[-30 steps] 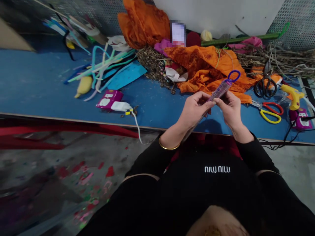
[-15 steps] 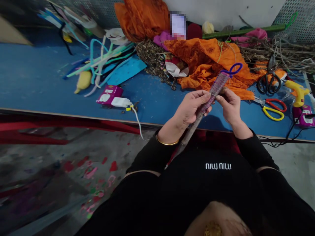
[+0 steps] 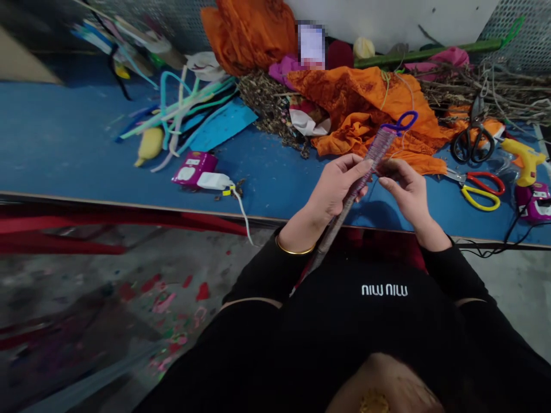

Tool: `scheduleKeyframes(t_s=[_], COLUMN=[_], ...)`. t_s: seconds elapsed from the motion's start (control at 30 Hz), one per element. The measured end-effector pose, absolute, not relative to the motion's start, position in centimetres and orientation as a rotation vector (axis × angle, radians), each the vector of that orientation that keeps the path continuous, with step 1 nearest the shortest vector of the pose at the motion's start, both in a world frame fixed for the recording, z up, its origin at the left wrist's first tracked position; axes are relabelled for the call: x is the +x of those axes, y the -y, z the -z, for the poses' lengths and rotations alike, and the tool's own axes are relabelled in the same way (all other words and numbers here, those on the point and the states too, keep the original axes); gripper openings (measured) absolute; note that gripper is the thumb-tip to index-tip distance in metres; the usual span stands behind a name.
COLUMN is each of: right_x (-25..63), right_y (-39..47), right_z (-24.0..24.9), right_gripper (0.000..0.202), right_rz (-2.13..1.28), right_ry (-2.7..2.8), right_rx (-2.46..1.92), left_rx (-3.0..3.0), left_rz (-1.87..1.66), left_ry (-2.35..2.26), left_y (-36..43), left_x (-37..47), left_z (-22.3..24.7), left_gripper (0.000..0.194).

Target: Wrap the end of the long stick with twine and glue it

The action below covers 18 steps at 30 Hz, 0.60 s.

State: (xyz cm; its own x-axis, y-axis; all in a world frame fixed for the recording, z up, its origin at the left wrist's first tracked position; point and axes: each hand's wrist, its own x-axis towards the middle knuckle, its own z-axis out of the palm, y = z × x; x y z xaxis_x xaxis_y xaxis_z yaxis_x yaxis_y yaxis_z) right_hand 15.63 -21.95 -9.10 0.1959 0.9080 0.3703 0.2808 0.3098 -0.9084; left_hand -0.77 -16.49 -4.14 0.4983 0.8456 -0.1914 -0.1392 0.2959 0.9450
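A long stick wrapped in purple and grey thread [image 3: 373, 154] slants up from my lap over the table's front edge. At its top is a loop of blue fuzzy wire [image 3: 405, 121]. My left hand [image 3: 338, 186] is closed round the stick, its thumb lying along the wrapping. Just to the right, my right hand [image 3: 408, 186] has curled fingers close to the stick, with the thumb lower and a little apart. A thin thread [image 3: 403, 140] runs from beside the orange cloth [image 3: 357, 94] down to these fingers; its end is hidden.
Red-and-yellow-handled pliers [image 3: 481, 189], black scissors [image 3: 472, 143] and a yellow glue gun [image 3: 524, 162] lie on the right. On the left are a purple box with a white plug [image 3: 196, 170], a yellow object [image 3: 150, 144] and coloured fuzzy wires [image 3: 176, 115]. Dry twigs [image 3: 460, 94] lie behind.
My right hand has drawn slightly away to the right of the stick, and its thumb has come apart from the fingers. My left hand keeps its hold.
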Motion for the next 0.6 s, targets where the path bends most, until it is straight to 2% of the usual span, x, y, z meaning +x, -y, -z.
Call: scheduleKeyframes(t_s=[0.1, 0.2, 0.3, 0.47, 0.6], right_x=[19.8, 25.9, 31.0, 34.4, 35.6], right_y=[24.1, 27.0, 29.3, 30.4, 30.0], right_z=[9.2, 10.1, 11.2, 11.4, 11.1], right_gripper=[0.031, 0.031, 0.03, 0.025, 0.03], right_rz=[-0.233, 0.193, 0.45, 0.462, 0.351], right_ry=[1.434, 1.455, 1.548, 1.863, 1.788], right_rx=[-1.484, -1.888, -2.227, -2.37, -2.423], left_rx=[1.062, 1.036, 0.996, 0.929, 0.992], left_rz=[-0.793, -0.791, -0.771, -0.773, -0.812], left_ry=[-0.81, -0.832, -0.82, -0.774, -0.801], left_y=[15.9, 15.2, 14.9, 15.3, 15.7], left_x=[-1.1, -1.6, -1.9, -2.0, -2.0], left_z=[4.4, 4.7, 4.8, 4.8, 4.9], left_gripper=[0.04, 0.034, 0.03, 0.025, 0.019])
